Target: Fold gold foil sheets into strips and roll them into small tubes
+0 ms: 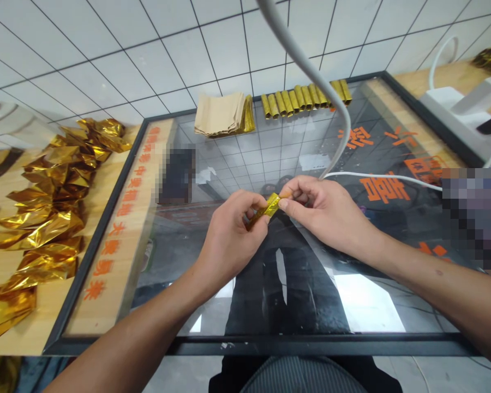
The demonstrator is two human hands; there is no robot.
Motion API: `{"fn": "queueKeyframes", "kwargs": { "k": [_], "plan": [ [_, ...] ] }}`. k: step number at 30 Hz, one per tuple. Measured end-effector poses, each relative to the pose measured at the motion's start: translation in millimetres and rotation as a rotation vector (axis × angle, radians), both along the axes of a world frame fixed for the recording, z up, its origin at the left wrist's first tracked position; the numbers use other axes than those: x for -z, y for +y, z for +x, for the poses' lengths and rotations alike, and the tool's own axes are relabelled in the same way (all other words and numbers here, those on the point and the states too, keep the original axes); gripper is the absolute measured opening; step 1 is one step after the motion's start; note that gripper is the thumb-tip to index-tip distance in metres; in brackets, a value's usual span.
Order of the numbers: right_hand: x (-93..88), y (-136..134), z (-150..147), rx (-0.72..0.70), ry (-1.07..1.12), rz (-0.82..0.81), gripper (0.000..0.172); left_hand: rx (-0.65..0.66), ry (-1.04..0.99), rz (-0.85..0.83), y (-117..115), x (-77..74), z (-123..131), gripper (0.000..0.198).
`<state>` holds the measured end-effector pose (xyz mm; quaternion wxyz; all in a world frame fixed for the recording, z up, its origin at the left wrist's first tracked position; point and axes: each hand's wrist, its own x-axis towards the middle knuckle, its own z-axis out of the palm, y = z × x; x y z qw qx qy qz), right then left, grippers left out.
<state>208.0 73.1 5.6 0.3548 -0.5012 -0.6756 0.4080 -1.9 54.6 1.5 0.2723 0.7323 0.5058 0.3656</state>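
A small roll of gold foil paper [272, 204] is held between my hands over the glass-topped surface [245, 158]. My left hand [239, 224] is closed around its lower left end, with the thumb in front and the fingers behind. At the upper right end, the thumb and forefinger of my right hand [317, 204] pinch the roll's edge. Part of the roll is hidden by my left fingers. Farther back stand a row of finished-looking gold rolls [306, 99] and a stack of paper sheets [223, 113], brown on top with gold showing at the right side.
Folded gold foil pieces [53, 202] lie in a long overlapping row on the wooden table at left. A thick grey cable [311, 71] hangs down over the glass, and a thin white cord [376, 174] runs right. A white power strip [454, 103] sits at far right.
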Motion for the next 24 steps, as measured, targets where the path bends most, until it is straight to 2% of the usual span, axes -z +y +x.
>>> {"fn": "queueKeyframes", "kwargs": {
  "k": [1, 4, 6, 9, 13, 19, 24],
  "plan": [
    [0.8, 0.2, 0.4, 0.005, 0.015, 0.002, 0.008, -0.005, -0.013, -0.012, 0.4, -0.6, 0.1, 0.018],
    [2.5, 0.2, 1.0, -0.002, 0.054, 0.001, 0.038, -0.013, -0.087, -0.087, 0.9, -2.1, 0.1, 0.012],
    [2.3, -0.3, 0.2, -0.040, 0.084, -0.008, 0.048, -0.014, -0.154, -0.155, 0.9, -3.2, 0.1, 0.007],
    [0.7, -1.4, -2.5, -0.095, 0.150, -0.033, 0.037, 0.001, -0.239, -0.234, 0.7, -4.8, 0.6, 0.004],
    [-0.5, -1.7, -4.1, -0.104, 0.223, -0.062, 0.021, 0.018, -0.282, -0.256, 0.3, -7.1, 2.0, 0.003],
    [-0.8, -0.1, -1.8, -0.080, 0.258, -0.157, 0.023, 0.034, -0.281, -0.212, -1.0, -4.1, 2.0, 0.006],
    [-2.8, -2.0, -3.8, -0.087, 0.255, -0.166, 0.021, 0.027, -0.271, -0.175, -1.3, -0.1, 2.6, 0.005]
  ]
}}
